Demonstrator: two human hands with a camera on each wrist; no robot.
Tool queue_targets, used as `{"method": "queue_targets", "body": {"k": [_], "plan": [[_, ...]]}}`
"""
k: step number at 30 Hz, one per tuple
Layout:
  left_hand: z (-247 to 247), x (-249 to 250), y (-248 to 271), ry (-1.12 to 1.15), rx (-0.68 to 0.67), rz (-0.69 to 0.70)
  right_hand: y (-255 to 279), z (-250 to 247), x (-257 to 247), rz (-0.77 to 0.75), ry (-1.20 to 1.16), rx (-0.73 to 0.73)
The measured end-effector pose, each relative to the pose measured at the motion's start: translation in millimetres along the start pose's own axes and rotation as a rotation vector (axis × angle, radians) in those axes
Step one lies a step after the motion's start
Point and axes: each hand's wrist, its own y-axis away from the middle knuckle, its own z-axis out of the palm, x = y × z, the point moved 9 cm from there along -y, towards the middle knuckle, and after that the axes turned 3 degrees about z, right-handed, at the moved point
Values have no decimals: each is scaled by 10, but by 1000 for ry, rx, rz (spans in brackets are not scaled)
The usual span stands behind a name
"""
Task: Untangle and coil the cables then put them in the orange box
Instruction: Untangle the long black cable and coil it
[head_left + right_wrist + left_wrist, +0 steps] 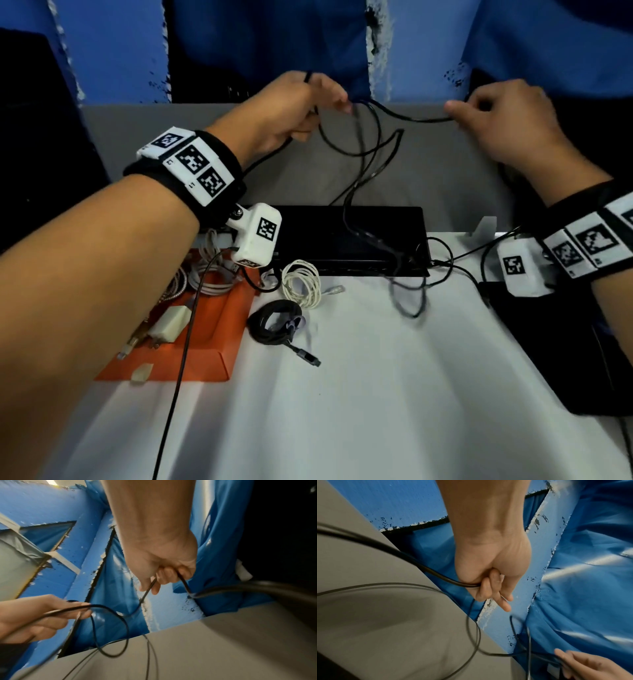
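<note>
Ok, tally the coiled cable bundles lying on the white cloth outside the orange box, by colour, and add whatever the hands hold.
White coiled cable bundle: 1
Dark coiled cable bundle with a plug end: 1
Thin black cable, uncoiled, gripped by the left hand and right hand: 1
Total: 3

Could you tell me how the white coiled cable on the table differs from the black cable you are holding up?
The white coiled cable is wound into a compact bundle; the black cable hangs in loose, open loops. The white coiled cable lies untouched on the table; the black cable is gripped by the left hand and right hand. Both are outside the orange box.
</note>
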Motion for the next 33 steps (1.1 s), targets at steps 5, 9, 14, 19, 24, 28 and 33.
{"method": "queue_targets", "body": {"k": [5, 9, 14, 19, 24, 28, 33], "plan": [[-265, 120, -37, -79, 135, 29, -117, -193, 324, 125, 175, 23], [-244, 494, -86, -323, 127, 162, -83, -98, 255, 127, 312, -97], [202, 953, -34, -527, -32, 378, 90, -112, -659, -150, -279, -18], [359, 1107, -88, -698, -138, 401, 100, 258, -1074, -103, -675, -394], [212, 1117, 95, -759, -109, 529, 22, 285, -637, 102, -920, -454], [-187, 496, 128, -604, -67, 240, -251, -177, 47, 218, -1151, -207], [-571, -9, 221, -18, 83, 67, -290, -311, 539, 293, -535, -172]]}}
